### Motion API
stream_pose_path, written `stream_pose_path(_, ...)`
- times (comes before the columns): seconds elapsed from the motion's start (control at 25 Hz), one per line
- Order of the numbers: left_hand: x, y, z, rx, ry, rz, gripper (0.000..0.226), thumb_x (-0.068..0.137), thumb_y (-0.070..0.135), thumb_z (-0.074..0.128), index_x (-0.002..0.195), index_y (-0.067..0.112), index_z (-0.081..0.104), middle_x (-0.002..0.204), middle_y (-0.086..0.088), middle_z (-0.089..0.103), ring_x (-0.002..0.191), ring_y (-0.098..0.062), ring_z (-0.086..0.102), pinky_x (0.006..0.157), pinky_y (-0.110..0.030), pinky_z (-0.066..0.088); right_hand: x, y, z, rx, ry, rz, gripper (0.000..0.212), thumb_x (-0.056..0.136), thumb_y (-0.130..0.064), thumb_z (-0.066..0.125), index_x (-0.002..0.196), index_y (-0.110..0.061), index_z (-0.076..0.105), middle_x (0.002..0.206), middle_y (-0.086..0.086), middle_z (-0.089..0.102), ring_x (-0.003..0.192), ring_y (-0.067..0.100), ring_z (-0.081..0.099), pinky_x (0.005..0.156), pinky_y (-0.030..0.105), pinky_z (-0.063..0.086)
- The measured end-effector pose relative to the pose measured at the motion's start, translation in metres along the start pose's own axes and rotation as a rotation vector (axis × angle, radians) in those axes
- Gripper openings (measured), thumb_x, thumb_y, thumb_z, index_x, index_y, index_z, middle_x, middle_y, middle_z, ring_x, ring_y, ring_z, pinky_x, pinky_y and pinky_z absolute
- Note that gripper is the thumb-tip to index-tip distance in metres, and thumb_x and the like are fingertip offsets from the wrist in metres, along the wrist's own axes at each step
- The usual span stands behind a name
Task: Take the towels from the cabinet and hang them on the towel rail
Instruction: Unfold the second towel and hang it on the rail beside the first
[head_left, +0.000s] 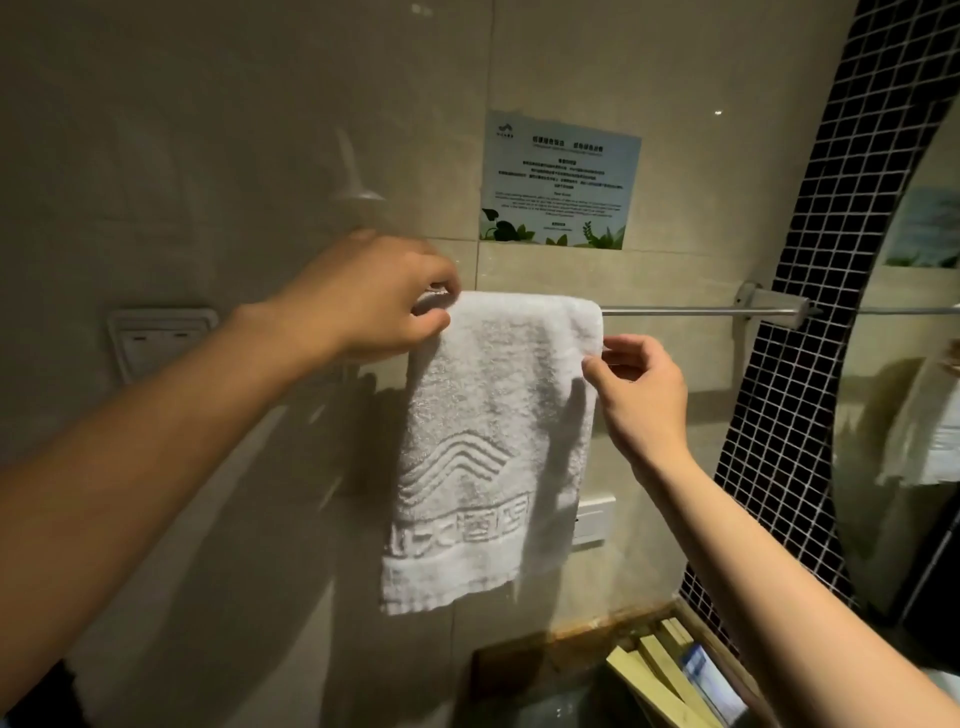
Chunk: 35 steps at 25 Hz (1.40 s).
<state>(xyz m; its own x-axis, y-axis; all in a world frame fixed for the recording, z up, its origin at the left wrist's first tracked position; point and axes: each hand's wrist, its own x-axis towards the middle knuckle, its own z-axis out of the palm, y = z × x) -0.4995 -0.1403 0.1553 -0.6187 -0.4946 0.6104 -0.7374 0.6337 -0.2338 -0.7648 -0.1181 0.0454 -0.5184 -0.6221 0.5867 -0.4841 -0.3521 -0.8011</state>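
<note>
Both hands (363, 301) (639, 384) at towel (488, 415) edges, probably pinching.

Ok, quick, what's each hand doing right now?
Left hand: pinches the towel at its top left corner.
Right hand: pinches the towel's right edge.

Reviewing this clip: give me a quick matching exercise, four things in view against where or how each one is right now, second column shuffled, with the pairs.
1. white towel
2. left hand
3. right hand
4. notice

A. stuck on the wall above the towel rail
B. pinches the towel's right edge
C. draped over the rail
D. grips the towel's top left corner at the rail

Pairs: 1-C, 2-D, 3-B, 4-A
</note>
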Motion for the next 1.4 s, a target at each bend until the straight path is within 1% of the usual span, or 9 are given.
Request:
stream_pose_path(0.2,0.011,0.047,0.023,-0.070,-0.049,0.155,0.041,0.090,0.044,0.055,0.128,0.029,0.059,0.131,0.004,0.059,0.116,-0.020,0.055,0.094,-0.036,0.043,-0.016,0.003,-0.028,-0.213,-0.063,-0.068,0.034,0.085,-0.029,0.071,0.117,-0.021,0.063,0.116,-0.004,0.067,0.105,0.013,0.062,0.094,0.035,0.050)
stream_pose_path(0.36,0.039,0.100,0.062,-0.133,-0.070,0.310,0.050,0.086,0.044,0.058,0.133,0.026,0.056,0.142,-0.004,0.052,0.127,-0.026,0.050,0.106,-0.040,0.040,-0.033,0.018,-0.076,-0.777,-0.168,-0.295,0.051,0.087,-0.037,0.063,0.133,-0.017,0.055,0.134,0.005,0.058,0.123,0.024,0.053,0.103,0.044,0.044)
stream_pose_path(0.48,0.057,0.155,0.097,-0.216,-0.122,0.405,0.065,0.088,0.048,0.058,0.147,0.028,0.040,0.158,-0.006,0.033,0.143,-0.027,0.033,0.116,-0.039,0.027,-0.045,0.024,-0.123,-1.124,-0.245,-0.267,0.064,0.088,-0.045,0.060,0.144,-0.018,0.046,0.149,0.009,0.047,0.137,0.027,0.042,0.112,0.043,0.037)
stream_pose_path(0.6,0.065,0.224,0.132,-0.342,-0.246,0.517,0.085,0.089,0.058,0.055,0.157,0.030,0.013,0.166,-0.005,0.010,0.152,-0.025,0.012,0.122,-0.043,0.017,-0.069,0.031,-0.176,-1.364,-0.248,-0.108,0.070,0.089,-0.049,0.058,0.150,-0.022,0.035,0.157,0.011,0.035,0.146,0.028,0.029,0.117,0.047,0.029)
stream_pose_path(0.68,0.059,0.271,0.153,-0.418,-0.298,0.616,0.090,0.088,0.062,0.054,0.158,0.028,0.007,0.166,-0.006,0.009,0.152,-0.025,0.010,0.122,-0.042,0.018,-0.093,0.036,-0.207,-1.449,-0.243,0.033,0.073,0.090,-0.048,0.057,0.152,-0.022,0.031,0.159,0.011,0.031,0.148,0.028,0.025,0.118,0.047,0.027)
stream_pose_path(0.8,0.037,0.342,0.176,-0.552,-0.352,0.778,0.089,0.089,0.062,0.052,0.158,0.027,0.008,0.165,-0.006,0.013,0.151,-0.024,0.015,0.121,-0.040,0.022,-0.141,0.042,-0.245,-1.514,-0.211,0.244,0.073,0.091,-0.046,0.056,0.153,-0.019,0.030,0.160,0.010,0.030,0.148,0.028,0.024,0.117,0.046,0.028)
stream_pose_path(0.96,-0.020,0.427,0.190,-0.704,-0.449,0.998,0.083,0.091,0.055,0.054,0.157,0.022,0.017,0.162,-0.008,0.022,0.147,-0.024,0.025,0.116,-0.038,0.027,-0.226,0.050,-0.289,-1.532,-0.112,0.493,0.066,0.089,-0.041,0.059,0.147,-0.016,0.039,0.151,0.010,0.042,0.138,0.030,0.040,0.106,0.047,0.041)
stream_pose_path(1.24,-0.133,0.527,0.202,-0.797,-0.666,1.218,0.078,0.088,0.054,0.056,0.154,0.028,0.023,0.158,-0.003,0.031,0.141,-0.024,0.035,0.111,-0.044,0.037,-0.384,0.065,-0.330,-1.486,-0.026,0.953,0.062,0.088,-0.044,0.057,0.144,-0.020,0.042,0.145,0.004,0.047,0.131,0.027,0.046,0.103,0.044,0.044)
stream_pose_path(1.4,-0.179,0.566,0.205,-0.743,-0.734,1.264,0.077,0.090,0.053,0.055,0.155,0.023,0.024,0.160,-0.003,0.028,0.143,-0.026,0.031,0.111,-0.044,0.034,-0.448,0.087,-0.343,-1.377,-0.050,1.142,0.066,0.090,-0.044,0.055,0.149,-0.020,0.037,0.149,0.005,0.043,0.132,0.030,0.044,0.104,0.045,0.043)
